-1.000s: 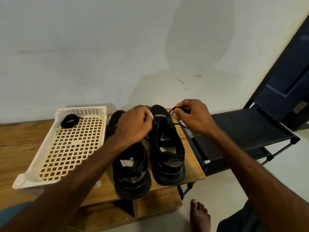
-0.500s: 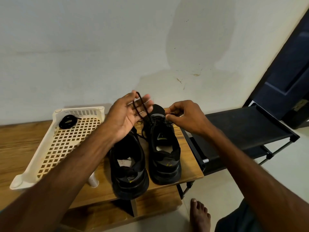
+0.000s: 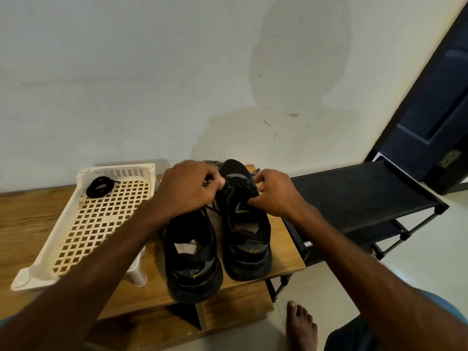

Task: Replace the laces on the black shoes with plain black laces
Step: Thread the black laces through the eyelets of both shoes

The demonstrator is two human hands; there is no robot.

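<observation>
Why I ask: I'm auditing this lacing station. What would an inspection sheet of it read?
Surface: wooden table, carrying a tray and two shoes.
Job's things: shoe nearer the rack, partly threaded with a black lace; shoe nearer the tray, its lacing hidden by the arm; coiled black lace in the white tray.
Clutter: black-and-white patterned laces behind the shoes.
Hands: left hand pinches the black lace; right hand grips the shoe nearer the rack at its eyelets.
Cables: nothing seen.
Surroundings: white wall, black rack, dark door, bare foot on the floor.
</observation>
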